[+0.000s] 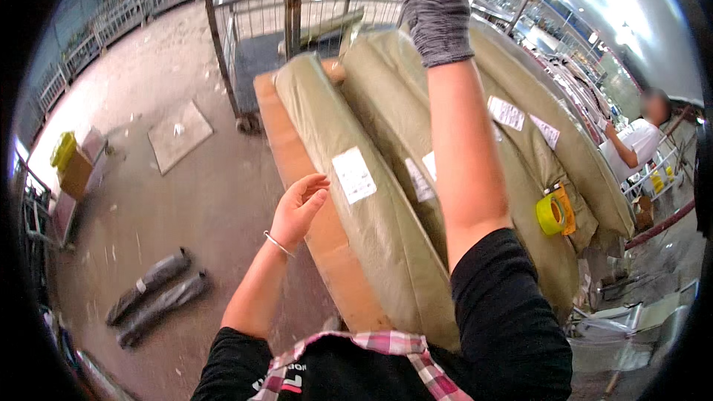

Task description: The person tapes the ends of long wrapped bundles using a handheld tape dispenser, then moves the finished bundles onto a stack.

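Several long olive-green wrapped bundles (371, 200) with white labels lie side by side on an orange-brown bench (327, 245) in front of me. My left hand (298, 206) is bare, wears a thin bracelet, and hovers open at the left edge of the nearest bundle, fingers apart and holding nothing. My right hand (432, 1) wears a grey knit glove and is raised high over the far ends of the bundles, near a metal cage cart (293, 0). Its fingers are curled at the top edge of the picture; what they pinch is not visible.
A yellow tape roll in an orange dispenser (553, 213) rests on the right bundles. Two dark wrapped rolls (156, 293) lie on the concrete floor at left, beside a flat slab (178, 134) and a yellow box (65, 150). Another person in white (633, 145) stands at far right.
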### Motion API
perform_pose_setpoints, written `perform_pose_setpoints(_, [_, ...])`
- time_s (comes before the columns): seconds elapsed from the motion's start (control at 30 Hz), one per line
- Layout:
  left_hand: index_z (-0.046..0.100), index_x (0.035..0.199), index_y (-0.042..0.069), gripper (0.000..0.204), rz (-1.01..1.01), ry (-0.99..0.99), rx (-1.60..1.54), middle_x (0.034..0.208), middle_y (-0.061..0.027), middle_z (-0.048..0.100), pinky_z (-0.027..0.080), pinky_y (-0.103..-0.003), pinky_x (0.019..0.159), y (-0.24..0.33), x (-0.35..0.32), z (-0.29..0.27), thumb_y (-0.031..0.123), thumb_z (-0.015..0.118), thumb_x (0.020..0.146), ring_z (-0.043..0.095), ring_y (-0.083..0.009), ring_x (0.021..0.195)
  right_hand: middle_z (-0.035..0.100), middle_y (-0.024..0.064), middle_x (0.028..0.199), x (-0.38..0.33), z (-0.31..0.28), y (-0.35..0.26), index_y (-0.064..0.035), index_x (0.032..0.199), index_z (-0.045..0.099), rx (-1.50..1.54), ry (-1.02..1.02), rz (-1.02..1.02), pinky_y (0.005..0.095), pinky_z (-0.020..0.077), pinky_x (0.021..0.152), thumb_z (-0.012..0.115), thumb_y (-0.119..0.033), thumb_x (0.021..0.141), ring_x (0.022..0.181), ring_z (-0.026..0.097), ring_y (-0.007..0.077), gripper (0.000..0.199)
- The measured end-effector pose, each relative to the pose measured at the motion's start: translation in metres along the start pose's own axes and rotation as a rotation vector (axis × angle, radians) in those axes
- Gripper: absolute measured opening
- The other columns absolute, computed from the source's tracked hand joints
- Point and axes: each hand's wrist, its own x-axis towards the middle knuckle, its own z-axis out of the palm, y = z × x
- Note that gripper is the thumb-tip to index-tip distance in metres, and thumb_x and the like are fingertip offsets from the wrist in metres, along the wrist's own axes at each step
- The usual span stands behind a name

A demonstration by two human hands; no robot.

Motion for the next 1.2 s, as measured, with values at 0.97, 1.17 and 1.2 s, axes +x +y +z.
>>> perform_pose_setpoints(0.97, [0.041, 0.111, -0.009, 0.069, -0.554, 0.210, 0.233, 0.107, -0.0223, 0.052, 0.042, -0.035, 0.081, -0.204, -0.094, 0.199, 0.046, 0.058, 0.073, 0.052, -0.0296, 0.096, 0.047, 0.0195, 0.117, -0.478, -0.210, -0.075, 0.0020, 0.120, 0.039, -0.580, -0.153, 1.530, 0.0338, 0.0347, 0.091, 0.049, -0.061, 0.072, 0.109, 0.045, 0.0294, 0.080])
perform_pose_setpoints(1.17, [0.046, 0.102, -0.006, 0.047, -0.514, 0.333, -0.098, 0.098, -0.0135, 0.056, 0.043, -0.029, 0.075, -0.171, -0.176, 0.224, 0.033, 0.058, 0.079, 0.053, -0.0183, 0.085, 0.050, 0.0122, 0.111, -0.514, -0.191, -0.100, -0.0034, 0.119, 0.043, -0.040, -0.035, 1.590, 0.0323, 0.0368, 0.086, 0.045, -0.060, 0.076, 0.099, 0.047, 0.0227, 0.071])
perform_pose_setpoints(1.2, [0.047, 0.102, -0.006, 0.047, -0.538, 0.299, -0.027, 0.098, -0.0128, 0.056, 0.043, -0.029, 0.075, -0.165, -0.200, 0.227, 0.033, 0.058, 0.078, 0.053, -0.0177, 0.085, 0.050, 0.0121, 0.110, -0.530, -0.192, -0.113, -0.0040, 0.119, 0.043, 0.064, -0.021, 1.567, 0.0324, 0.0369, 0.086, 0.046, -0.058, 0.076, 0.099, 0.047, 0.0229, 0.069])
